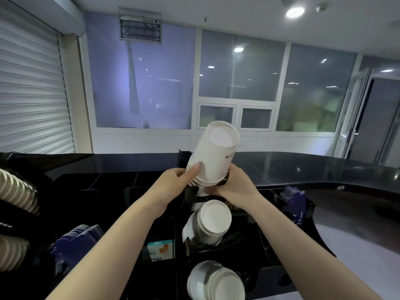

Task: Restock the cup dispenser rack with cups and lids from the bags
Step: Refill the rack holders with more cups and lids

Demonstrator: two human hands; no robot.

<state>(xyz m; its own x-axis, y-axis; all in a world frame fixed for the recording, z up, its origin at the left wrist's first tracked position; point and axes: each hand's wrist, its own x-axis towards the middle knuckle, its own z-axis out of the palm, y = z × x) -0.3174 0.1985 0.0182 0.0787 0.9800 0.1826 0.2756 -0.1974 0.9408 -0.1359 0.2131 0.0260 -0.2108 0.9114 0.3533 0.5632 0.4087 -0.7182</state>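
Both hands meet at the lower end of a stack of white cups, above the black rack. The left hand wraps the stack from its left side, thumb laid flat up the cup wall, fingers curled behind and out of sight. The right hand cups the stack from the right and slightly below, fingers curled around the ribbed rims at the bottom end. Both grip firmly; neither is free. The stack's long axis runs up and away from the person, tilted a little right, closed bottoms pointing at the windows, rims pointing down toward the rack. Directly below the hands a dark slot mouth appears to receive the rims, though the hands hide the contact itself, so whether the stack is seated cannot be told. Nearer the person, in the same column, sit two more white cup stacks: a middle one and a near one, both lying at a similar slant. The coming move judged: push along that axis, downward and toward the body. Right hand is nearer the entry point and likely guides; left steadies. At far left, ribbed brown cups; blue sleeves beside them.
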